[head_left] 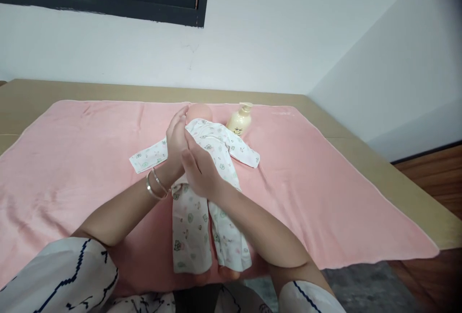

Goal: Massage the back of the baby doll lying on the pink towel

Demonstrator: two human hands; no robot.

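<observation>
A baby doll lies on its back on a pink towel, dressed in a white printed romper. Its bare head points away from me and its feet reach the near edge. My left hand, with bangles at the wrist, and my right hand are pressed palm against palm just above the doll's chest. The fingers are stretched out and nothing is held between them. The romper's sleeves spread out to both sides of my hands.
A cream pump bottle stands just right of the doll's head. The towel covers a tan table set against a white wall, below a dark window frame. Wooden floor shows at the right.
</observation>
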